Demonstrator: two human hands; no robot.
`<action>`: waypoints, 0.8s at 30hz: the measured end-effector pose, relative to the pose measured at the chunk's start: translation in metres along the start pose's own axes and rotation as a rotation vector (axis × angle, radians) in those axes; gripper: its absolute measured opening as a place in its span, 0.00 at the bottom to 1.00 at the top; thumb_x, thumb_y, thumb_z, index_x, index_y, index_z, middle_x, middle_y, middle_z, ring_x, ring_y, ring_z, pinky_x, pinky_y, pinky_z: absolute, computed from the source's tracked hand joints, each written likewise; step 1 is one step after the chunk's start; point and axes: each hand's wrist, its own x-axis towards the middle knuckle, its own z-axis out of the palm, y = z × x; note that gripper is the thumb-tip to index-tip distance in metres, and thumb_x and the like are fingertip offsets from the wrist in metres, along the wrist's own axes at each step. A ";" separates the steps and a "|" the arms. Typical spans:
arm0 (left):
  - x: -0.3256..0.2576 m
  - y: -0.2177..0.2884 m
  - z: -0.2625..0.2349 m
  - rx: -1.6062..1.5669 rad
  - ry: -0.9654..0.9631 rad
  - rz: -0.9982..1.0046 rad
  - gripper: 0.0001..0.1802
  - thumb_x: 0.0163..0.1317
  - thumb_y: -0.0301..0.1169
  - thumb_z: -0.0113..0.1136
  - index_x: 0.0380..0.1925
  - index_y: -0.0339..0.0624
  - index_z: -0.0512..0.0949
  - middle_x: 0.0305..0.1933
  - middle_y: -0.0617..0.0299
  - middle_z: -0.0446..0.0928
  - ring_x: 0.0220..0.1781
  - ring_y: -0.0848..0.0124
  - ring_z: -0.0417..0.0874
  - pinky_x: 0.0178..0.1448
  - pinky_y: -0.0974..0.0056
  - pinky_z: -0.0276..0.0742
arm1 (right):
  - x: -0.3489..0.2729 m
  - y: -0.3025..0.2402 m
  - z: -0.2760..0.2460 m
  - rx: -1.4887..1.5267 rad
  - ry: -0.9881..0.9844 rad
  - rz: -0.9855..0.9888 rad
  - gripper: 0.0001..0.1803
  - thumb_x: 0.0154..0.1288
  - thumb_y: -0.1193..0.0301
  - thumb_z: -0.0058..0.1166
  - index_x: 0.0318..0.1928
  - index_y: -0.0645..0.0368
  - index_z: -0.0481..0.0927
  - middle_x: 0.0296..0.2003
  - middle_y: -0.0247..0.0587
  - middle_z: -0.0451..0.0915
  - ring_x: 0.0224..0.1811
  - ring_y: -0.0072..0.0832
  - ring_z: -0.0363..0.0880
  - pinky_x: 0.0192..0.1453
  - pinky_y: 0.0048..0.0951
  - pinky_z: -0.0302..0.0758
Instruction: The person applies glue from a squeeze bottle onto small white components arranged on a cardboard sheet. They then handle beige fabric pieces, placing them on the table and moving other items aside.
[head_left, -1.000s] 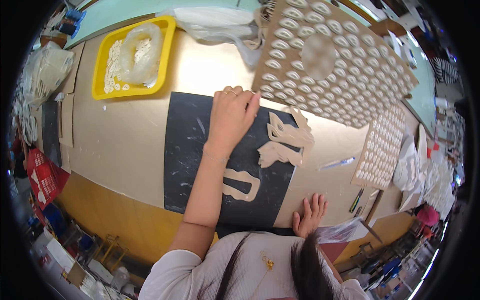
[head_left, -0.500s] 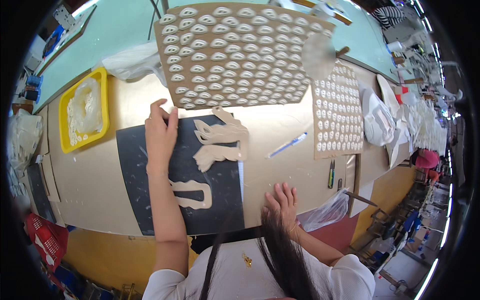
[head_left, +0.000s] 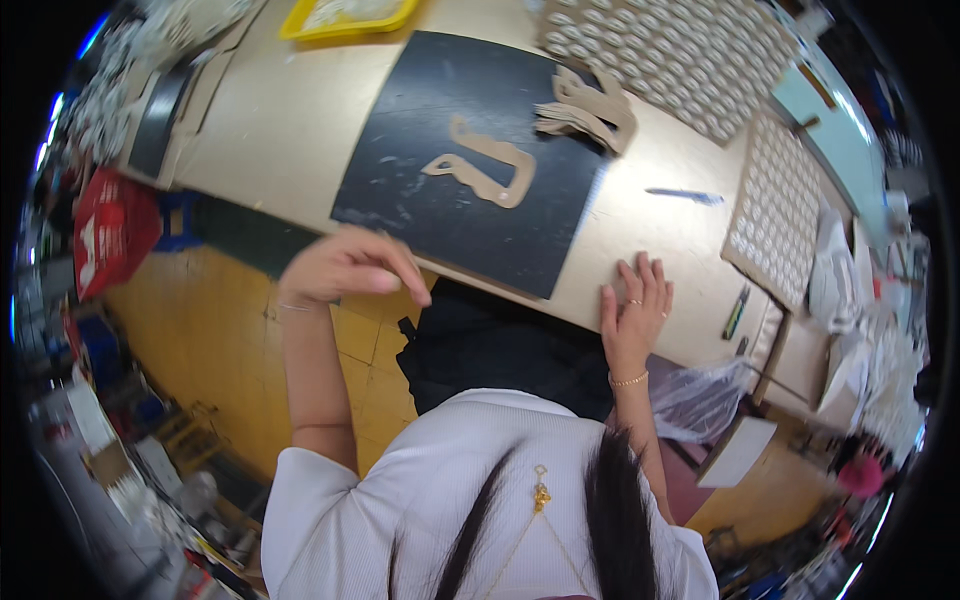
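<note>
My left hand (head_left: 352, 266) hangs in the air by the table's near edge, above the floor. Its fingers are loosely bent and nothing shows in them. My right hand (head_left: 638, 312) lies on the table near the front edge, fingers stretched out, holding nothing. On the black mat (head_left: 430, 90) a single beige frame-shaped cutout piece (head_left: 512, 172) lies flat, apart from both hands. A stack of similar beige pieces (head_left: 612, 118) rests on the mat's far right edge. Beyond my right hand lies a blue-and-white pen (head_left: 685, 195).
Brown boards with rows of small white oval parts (head_left: 665, 60) lie at the far right. A yellow tray (head_left: 350, 28) stands at the far left. Small thread snips (head_left: 736, 312) and a clear plastic bag (head_left: 695, 398) are right of my right hand.
My left hand has drawn back from beyond the mat to the near table edge, uncovering the single beige piece. The view has turned and tilted; my right hand still rests on the table.
</note>
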 end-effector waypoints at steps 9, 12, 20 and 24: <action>-0.073 -0.417 -0.010 0.648 0.461 -0.783 0.14 0.57 0.30 0.50 0.39 0.35 0.78 0.39 0.52 0.80 0.43 0.58 0.81 0.45 0.56 0.76 | 0.010 -0.011 -0.006 -0.094 -0.101 -0.025 0.23 0.60 0.65 0.54 0.55 0.55 0.70 0.62 0.49 0.64 0.67 0.48 0.55 0.70 0.52 0.46; -0.052 -0.438 0.002 0.667 0.465 -1.035 0.14 0.57 0.30 0.49 0.39 0.35 0.78 0.39 0.52 0.80 0.42 0.59 0.81 0.45 0.56 0.76 | 0.016 -0.009 -0.004 -0.060 -0.132 -0.027 0.23 0.58 0.66 0.55 0.54 0.57 0.69 0.61 0.51 0.63 0.67 0.51 0.55 0.69 0.56 0.45; -0.020 -0.401 -0.054 0.574 0.554 -1.278 0.15 0.57 0.31 0.48 0.40 0.35 0.78 0.39 0.51 0.81 0.41 0.60 0.81 0.44 0.57 0.76 | 0.005 -0.012 -0.002 -0.103 -0.162 0.053 0.23 0.60 0.61 0.50 0.54 0.54 0.67 0.60 0.53 0.62 0.66 0.56 0.54 0.67 0.63 0.46; -0.015 -0.388 -0.076 0.512 0.645 -1.337 0.15 0.58 0.32 0.48 0.40 0.35 0.78 0.39 0.51 0.81 0.41 0.60 0.81 0.43 0.58 0.76 | 0.029 -0.013 -0.001 -0.147 -0.112 -0.058 0.22 0.63 0.60 0.50 0.53 0.60 0.69 0.55 0.58 0.67 0.60 0.53 0.64 0.62 0.56 0.60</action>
